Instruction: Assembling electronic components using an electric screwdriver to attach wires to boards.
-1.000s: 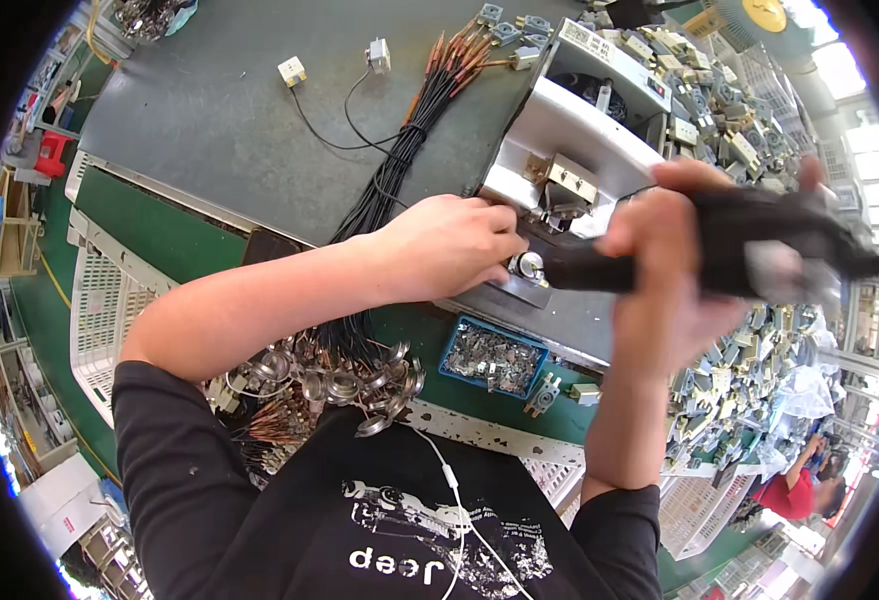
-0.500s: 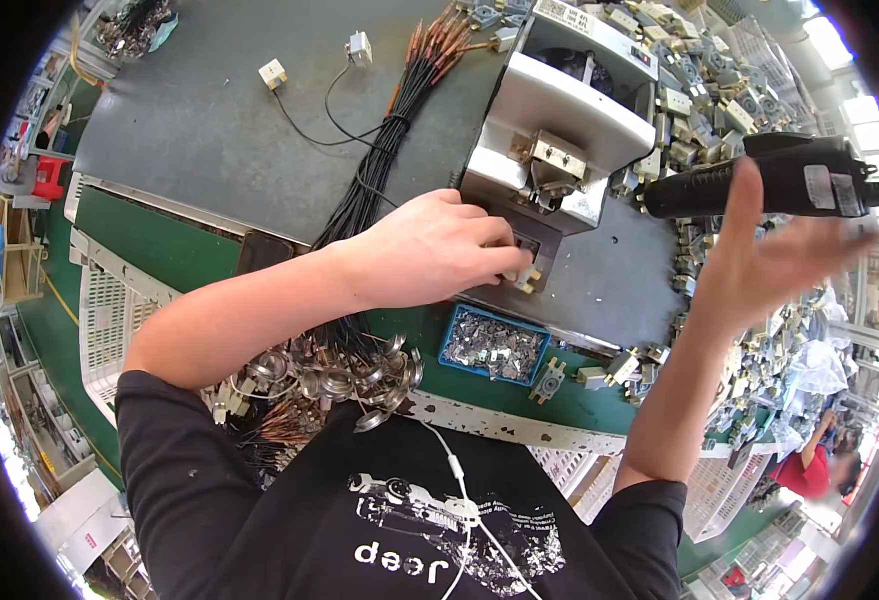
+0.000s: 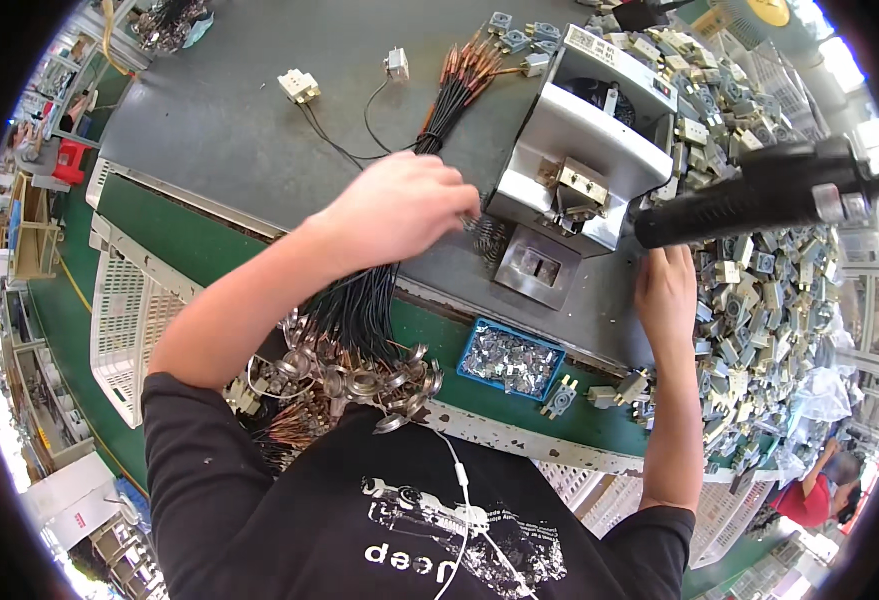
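Right up close, a black T-shirt (image 3: 260,500) fills the lower edge, a white cord (image 3: 463,475) running down its front. Just past it a cluster of round metal rings (image 3: 365,385) hangs together with dark wires. To its right sits a blue tray (image 3: 525,336) full of small metal pieces.

Next come the hands. The right hand (image 3: 668,290) reaches forward over the table's right side, fingers nearly straight and close together, just below the front end of a black power tool (image 3: 750,198); whether they touch it or hold anything, I cannot tell. The left hand (image 3: 405,205) is above the wire bundle (image 3: 450,105), back upward, fingers half curled; their tips are partly hidden, so I cannot tell what, if anything, they grip.

Between the hands, a flat metal block (image 3: 532,285) with a slot lies on the grey table (image 3: 250,150), near its front edge. Directly behind the block stands a silver machine (image 3: 585,130). The bundle's copper-coloured ends point away, left of the machine. Farther left, two pale connectors (image 3: 299,86) sit together, and another block-shaped connector (image 3: 397,64) stands apart on a thin wire. Along the right spreads a large heap of grey and cream connectors (image 3: 750,320).
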Demonstrator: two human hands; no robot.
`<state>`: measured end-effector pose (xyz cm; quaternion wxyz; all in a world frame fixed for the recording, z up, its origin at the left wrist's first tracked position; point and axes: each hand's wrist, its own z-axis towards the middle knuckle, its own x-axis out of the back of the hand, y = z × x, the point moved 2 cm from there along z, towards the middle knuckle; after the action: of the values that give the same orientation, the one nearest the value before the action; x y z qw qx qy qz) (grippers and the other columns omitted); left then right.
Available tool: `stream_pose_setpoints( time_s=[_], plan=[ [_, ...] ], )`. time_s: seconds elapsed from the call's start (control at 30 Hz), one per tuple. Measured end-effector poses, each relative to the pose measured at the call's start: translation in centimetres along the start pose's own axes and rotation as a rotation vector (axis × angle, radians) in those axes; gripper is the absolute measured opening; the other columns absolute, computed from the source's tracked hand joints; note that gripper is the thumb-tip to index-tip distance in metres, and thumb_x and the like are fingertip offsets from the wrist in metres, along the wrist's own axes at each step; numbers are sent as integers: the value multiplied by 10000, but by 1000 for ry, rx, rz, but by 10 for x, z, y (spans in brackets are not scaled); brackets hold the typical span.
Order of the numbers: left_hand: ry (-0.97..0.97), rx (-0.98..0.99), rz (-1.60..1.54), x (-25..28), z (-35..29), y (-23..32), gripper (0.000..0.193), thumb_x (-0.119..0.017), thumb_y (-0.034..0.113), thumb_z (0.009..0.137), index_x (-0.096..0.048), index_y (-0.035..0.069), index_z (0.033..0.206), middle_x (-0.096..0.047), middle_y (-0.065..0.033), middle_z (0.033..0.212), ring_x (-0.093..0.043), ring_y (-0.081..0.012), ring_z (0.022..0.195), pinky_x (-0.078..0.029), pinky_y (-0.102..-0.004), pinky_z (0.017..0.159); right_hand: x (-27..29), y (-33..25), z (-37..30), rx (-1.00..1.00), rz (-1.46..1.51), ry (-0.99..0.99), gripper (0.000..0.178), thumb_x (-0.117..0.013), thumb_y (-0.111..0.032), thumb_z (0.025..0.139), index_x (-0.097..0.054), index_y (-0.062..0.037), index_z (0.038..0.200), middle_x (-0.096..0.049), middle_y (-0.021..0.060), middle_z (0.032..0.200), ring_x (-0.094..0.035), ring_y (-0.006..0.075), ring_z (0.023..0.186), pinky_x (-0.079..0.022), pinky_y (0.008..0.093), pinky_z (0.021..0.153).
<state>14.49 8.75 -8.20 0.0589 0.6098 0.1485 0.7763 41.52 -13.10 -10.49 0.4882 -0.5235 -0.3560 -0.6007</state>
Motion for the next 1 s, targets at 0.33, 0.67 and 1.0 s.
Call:
stream_pose_setpoints(
  time_s=[0.33,0.67,1.0],
  plan=[
    [-83,54,40,-23,0,8,164,-687,177,886,-652,66,1002,-637,-92,907,-651,-282,955,-508,-405,862,-6,29,-8,-131,84,65,336,-758,-113,856,-667,-30,1169,-660,223,1161,-617,437,1084,-490,484,946],
    [-148,192,-228,-4,-1,14,169,-661,147,926,-636,68,1074,-642,-99,1026,-622,-303,1034,-502,-407,922,7,21,-2,-262,74,52,254,-808,-205,823,-708,-42,989,-705,132,1004,-677,338,907,-534,420,787],
    [-150,130,-213,-8,-2,11,160,-666,156,929,-641,63,1057,-635,-98,1010,-622,-308,1013,-508,-413,895,-4,29,9,-510,95,62,294,-726,-251,890,-606,-65,1084,-718,130,912,-707,305,791,-544,415,685]
  ],
)
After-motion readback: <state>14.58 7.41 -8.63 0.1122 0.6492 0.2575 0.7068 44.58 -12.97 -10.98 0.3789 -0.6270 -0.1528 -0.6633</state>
